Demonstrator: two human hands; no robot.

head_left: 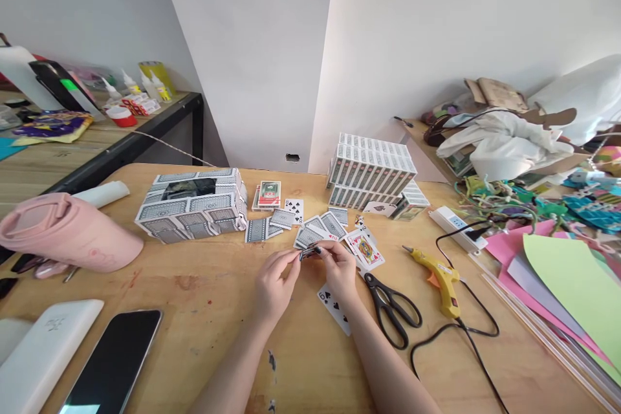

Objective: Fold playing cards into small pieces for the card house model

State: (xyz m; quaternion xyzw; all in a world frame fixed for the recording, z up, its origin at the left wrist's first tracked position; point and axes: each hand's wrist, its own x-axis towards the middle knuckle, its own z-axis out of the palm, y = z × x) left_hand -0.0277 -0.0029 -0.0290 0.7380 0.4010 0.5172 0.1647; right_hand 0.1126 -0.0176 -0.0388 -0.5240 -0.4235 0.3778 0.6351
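Observation:
Between the fingertips of my left hand (277, 283) and my right hand (341, 270) is a playing card (309, 251), seen nearly edge-on and partly covered by the fingers. Both hands pinch it just above the table, close to several loose cards (315, 229) lying face down. A queen card (365, 250) lies face up to the right of my right hand. Under my right wrist a six of spades (332, 307) lies partly hidden. Black-handled scissors (389, 308) rest right of my right forearm, with their blades partly hidden.
A card-covered box (191, 206) with an opening on top stands at left. Stacked card packs (371, 171) stand at the back. A yellow glue gun (439, 279) with its cord lies right, near a power strip (458, 230) and coloured paper (567, 284). A phone (114, 362) lies front left.

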